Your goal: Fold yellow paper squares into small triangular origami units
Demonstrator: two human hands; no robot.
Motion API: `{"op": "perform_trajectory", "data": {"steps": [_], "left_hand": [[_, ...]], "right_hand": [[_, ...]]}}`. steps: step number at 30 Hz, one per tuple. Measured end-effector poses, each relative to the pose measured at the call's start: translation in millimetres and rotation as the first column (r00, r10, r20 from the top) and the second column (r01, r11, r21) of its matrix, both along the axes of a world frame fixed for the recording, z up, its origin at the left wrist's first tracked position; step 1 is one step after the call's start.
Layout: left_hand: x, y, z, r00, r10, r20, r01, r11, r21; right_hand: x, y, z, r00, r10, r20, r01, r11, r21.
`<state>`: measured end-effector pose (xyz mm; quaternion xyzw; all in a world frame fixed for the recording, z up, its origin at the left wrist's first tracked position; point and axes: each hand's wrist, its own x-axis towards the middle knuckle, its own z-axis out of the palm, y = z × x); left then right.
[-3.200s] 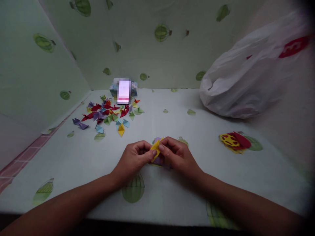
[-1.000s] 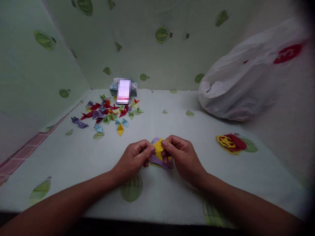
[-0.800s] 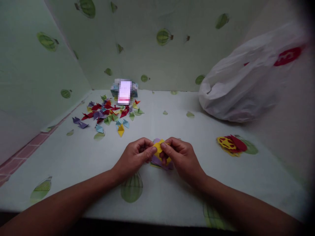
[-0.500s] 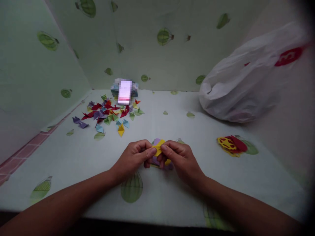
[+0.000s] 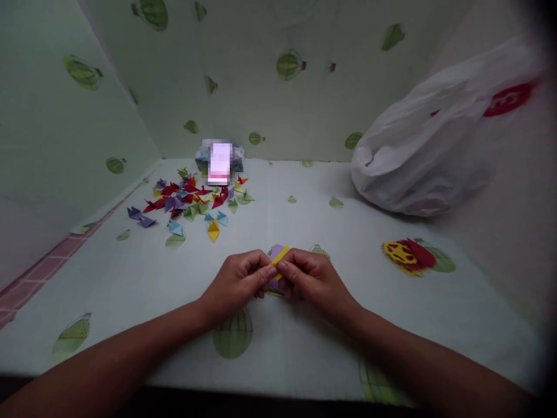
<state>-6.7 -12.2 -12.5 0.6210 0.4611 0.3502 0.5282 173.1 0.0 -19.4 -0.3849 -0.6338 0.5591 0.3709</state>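
A small folded piece of yellow paper is pinched between my two hands, mostly covered by the fingers. My left hand grips its left side, thumb on top. From the other side my right hand closes on it, and the two thumb tips nearly meet. Below and behind the fingers lies purple paper on the table, with a yellow edge showing. To the far left is a heap of folded paper pieces in red, purple, green, blue and yellow, pointed like small origami birds.
A lit phone, blurred, leans on a patterned box at the back. The white plastic bag bulges at the right. Red and yellow cut-out pieces lie at right on the balloon-print tablecloth.
My right thumb has slid left toward the left thumb. Less of the yellow paper shows now, only a narrow slanted strip. Everything on the table has stayed put.
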Motion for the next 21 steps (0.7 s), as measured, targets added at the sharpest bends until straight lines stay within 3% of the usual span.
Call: {"op": "perform_trajectory", "data": {"steps": [5,9,16,21], "left_hand": [[-1.1,1.5,-1.0,0.999,0.036,-0.018,-0.036,0.999,-0.025],[-2.4,3.9,-0.7,0.996,0.090,-0.004,-0.090,0.996,-0.006],[-4.3,7.4,0.6,0.985,0.158,0.065,-0.161,0.986,0.051],[-4.0,6.8,-3.9,0.989,0.121,0.085,-0.120,0.993,-0.012]], "right_hand": [[-0.4,-1.0,1.6,0.997,-0.066,0.046,0.066,0.998,-0.004],[-0.6,1.0,0.0,0.999,-0.040,-0.020,0.038,0.995,-0.091],[-1.2,2.1,-3.0,0.984,-0.129,-0.126,0.106,0.979,-0.174],[-1.3,3.1,-3.8,0.992,-0.069,-0.105,0.051,0.985,-0.163]]}}
